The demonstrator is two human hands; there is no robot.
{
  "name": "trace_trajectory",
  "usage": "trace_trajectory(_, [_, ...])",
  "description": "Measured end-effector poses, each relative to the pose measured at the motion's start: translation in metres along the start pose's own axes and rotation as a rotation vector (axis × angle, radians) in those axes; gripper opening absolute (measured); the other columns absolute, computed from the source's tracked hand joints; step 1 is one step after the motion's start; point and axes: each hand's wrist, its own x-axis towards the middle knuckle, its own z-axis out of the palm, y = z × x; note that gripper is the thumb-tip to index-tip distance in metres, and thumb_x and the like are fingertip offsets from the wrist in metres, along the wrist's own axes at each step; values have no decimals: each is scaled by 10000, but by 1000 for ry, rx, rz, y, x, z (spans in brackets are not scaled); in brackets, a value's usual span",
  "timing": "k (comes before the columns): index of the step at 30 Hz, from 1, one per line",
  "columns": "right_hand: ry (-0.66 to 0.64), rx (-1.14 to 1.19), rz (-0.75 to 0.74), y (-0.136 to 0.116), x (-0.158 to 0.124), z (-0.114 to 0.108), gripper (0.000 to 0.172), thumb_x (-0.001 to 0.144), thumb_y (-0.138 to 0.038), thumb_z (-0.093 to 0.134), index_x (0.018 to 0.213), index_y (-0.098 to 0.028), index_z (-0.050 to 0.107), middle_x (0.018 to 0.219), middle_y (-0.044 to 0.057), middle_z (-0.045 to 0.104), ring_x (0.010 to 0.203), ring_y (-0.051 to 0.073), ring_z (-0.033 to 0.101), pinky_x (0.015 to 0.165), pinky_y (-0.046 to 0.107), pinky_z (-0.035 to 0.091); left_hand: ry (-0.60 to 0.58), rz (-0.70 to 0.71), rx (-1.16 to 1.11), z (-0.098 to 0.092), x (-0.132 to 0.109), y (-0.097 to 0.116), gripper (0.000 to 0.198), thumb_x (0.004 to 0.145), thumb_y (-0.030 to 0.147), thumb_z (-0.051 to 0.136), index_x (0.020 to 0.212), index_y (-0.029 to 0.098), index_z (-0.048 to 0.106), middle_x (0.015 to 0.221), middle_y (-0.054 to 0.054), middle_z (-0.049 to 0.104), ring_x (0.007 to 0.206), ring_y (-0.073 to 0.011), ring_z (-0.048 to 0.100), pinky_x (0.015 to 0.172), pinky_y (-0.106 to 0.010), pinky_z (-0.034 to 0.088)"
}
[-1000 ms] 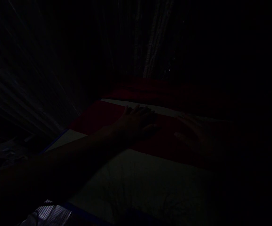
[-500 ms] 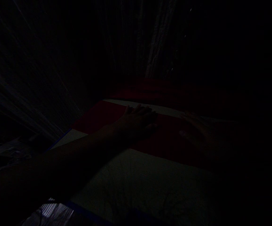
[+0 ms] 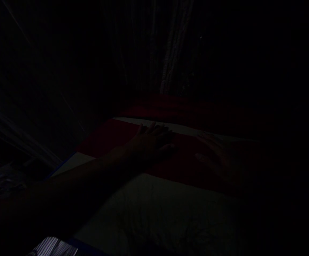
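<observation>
The head view is very dark. My left hand (image 3: 150, 142) lies flat with its fingers spread on a dark red strip of cloth (image 3: 103, 138). Beneath that strip is a pale sheet of fabric (image 3: 143, 199), which shows along both the near and far sides of the red. To the right, my right hand (image 3: 213, 149) is over the red strip near its far edge, with its thumb apart from its fingers. Neither hand holds anything visible. Much of the right hand and its wrist is lost in shadow.
Blue edging (image 3: 61, 166) runs along the left side of the pale sheet. Behind lies more dark red cloth (image 3: 154, 108). A striped pale item (image 3: 53, 247) shows at the bottom left, and crumpled material (image 3: 2, 177) lies at the far left.
The whole view has shifted slightly, so everything sits a little lower and further left. Both hands keep nearly the same pose on the cloth.
</observation>
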Motion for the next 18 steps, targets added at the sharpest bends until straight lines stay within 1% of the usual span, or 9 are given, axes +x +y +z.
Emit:
trace_trajectory(3, [-52, -6, -7, -2, 0, -1, 741, 975, -784, 338, 1562, -347, 451, 1662, -58, 314, 1555, 251, 294, 1271, 622, 241, 5, 13, 0, 1, 0, 0, 733, 1013, 760, 211, 1641, 392, 298, 1754, 0, 142, 1634, -366, 53, 1251, -717, 46])
trace_trajectory(5, [-40, 13, -19, -1, 0, -1, 724, 992, -763, 341, 1569, -338, 444, 1664, -49, 316, 1554, 239, 297, 1270, 596, 265, 21, 23, -15, 1, 0, 0, 719, 1014, 760, 200, 1641, 418, 284, 1754, 8, 139, 1634, -365, 48, 1245, -724, 42])
trace_trajectory(7, [-35, 27, -20, 2, 0, 0, 721, 998, -755, 343, 1570, -329, 447, 1669, -36, 308, 1552, 240, 298, 1267, 582, 278, 16, 22, -11, 1, -1, 1, 725, 1013, 759, 229, 1632, 391, 323, 1751, -6, 162, 1632, -367, 69, 1252, -709, 56])
trace_trajectory(9, [-70, 23, -19, 5, 1, 2, 729, 1000, -752, 344, 1570, -312, 457, 1666, -12, 319, 1548, 266, 306, 1273, 612, 235, 11, 20, -5, 0, -1, 2, 724, 1014, 750, 261, 1621, 366, 359, 1745, -15, 193, 1628, -370, 94, 1256, -701, 72])
trace_trajectory(11, [-57, 23, -28, 6, 2, 3, 724, 998, -743, 368, 1562, -302, 473, 1653, 3, 346, 1535, 292, 327, 1265, 638, 230, 42, 21, -16, -2, -2, 3, 713, 1022, 736, 259, 1632, 373, 329, 1747, -9, 183, 1630, -366, 85, 1253, -708, 69])
trace_trajectory(14, [65, 47, -93, -4, 2, -5, 621, 1014, -675, 429, 1502, -305, 529, 1621, -7, 401, 1498, 284, 391, 1229, 592, 351, 44, 30, -25, -2, -2, 2, 735, 1018, 748, 238, 1648, 371, 287, 1753, -13, 146, 1633, -365, 64, 1252, -713, 47])
trace_trajectory(15, [111, 59, -134, -12, 1, -9, 563, 1022, -639, 445, 1463, -307, 559, 1602, -12, 429, 1476, 272, 425, 1210, 561, 396, 26, 31, -19, -1, -1, 2, 745, 1016, 751, 239, 1645, 356, 302, 1753, -23, 144, 1632, -367, 70, 1253, -711, 48])
trace_trajectory(17, [189, 79, -232, -32, -7, -19, 455, 1037, -555, 474, 1419, -335, 586, 1605, -31, 419, 1454, 245, 460, 1167, 486, 473, -2, 35, -2, 3, 0, -1, 751, 1016, 749, 247, 1631, 328, 345, 1748, -44, 175, 1627, -374, 102, 1252, -710, 66])
trace_trajectory(18, [211, 88, -285, -44, -13, -24, 418, 1038, -525, 484, 1408, -360, 591, 1602, -43, 420, 1437, 235, 481, 1145, 456, 498, 5, 41, 6, 5, 0, -2, 740, 1021, 738, 251, 1621, 320, 365, 1742, -53, 200, 1624, -372, 123, 1252, -707, 83])
